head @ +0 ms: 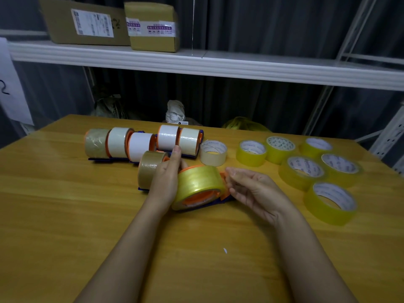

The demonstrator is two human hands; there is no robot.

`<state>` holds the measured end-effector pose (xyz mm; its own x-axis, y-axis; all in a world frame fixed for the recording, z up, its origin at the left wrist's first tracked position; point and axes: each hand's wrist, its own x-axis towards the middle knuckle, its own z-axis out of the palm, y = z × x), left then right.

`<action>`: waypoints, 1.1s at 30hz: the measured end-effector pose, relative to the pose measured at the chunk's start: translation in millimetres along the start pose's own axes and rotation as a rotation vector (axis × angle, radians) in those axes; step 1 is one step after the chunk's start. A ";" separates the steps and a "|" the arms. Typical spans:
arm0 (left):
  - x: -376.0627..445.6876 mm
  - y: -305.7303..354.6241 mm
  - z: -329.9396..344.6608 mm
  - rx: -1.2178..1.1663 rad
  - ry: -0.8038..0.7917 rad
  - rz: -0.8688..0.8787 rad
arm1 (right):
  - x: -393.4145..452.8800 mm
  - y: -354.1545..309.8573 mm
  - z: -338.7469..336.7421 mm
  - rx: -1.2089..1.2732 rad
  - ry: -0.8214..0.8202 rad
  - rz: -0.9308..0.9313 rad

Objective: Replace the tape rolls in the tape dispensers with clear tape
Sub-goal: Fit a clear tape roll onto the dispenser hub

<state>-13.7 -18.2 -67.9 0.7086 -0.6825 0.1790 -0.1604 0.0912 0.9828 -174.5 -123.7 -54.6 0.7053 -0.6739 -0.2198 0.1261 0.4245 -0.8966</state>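
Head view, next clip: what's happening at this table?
A person is reloading tape dispensers. The left hand steadies a dispenser loaded with a yellowish clear roll; the right hand pinches at its tape end. Five dispensers with white or brown rolls wait behind, and loose clear rolls lie to the right.

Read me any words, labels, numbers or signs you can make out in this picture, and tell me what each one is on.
"2": a handwritten mark that looks like this digit, on the white paper sheet at the left edge.
White shipping label on the left cardboard box: print too small to read.
Purple-and-white tape label on the right cardboard box: blurred, unreadable.
Printed inner cores of the yellow tape rolls: unreadable.
Small tag behind the table: unreadable.
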 end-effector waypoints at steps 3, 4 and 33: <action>0.2 -0.3 -0.6 0.010 0.004 0.008 | 0.2 -1.1 -0.8 0.033 -0.005 0.017; 0.4 -0.4 -0.7 0.009 0.002 0.007 | 0.4 -1.6 -1.5 0.046 0.003 0.022; 8.1 -3.7 -11.1 0.327 0.034 0.439 | 10.6 24.2 -2.4 -1.086 0.450 -0.831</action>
<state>0.2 -16.1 -69.6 0.5477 -0.6068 0.5761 -0.6476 0.1285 0.7510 -165.7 -122.0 -79.5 0.3914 -0.7100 0.5854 -0.3448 -0.7030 -0.6220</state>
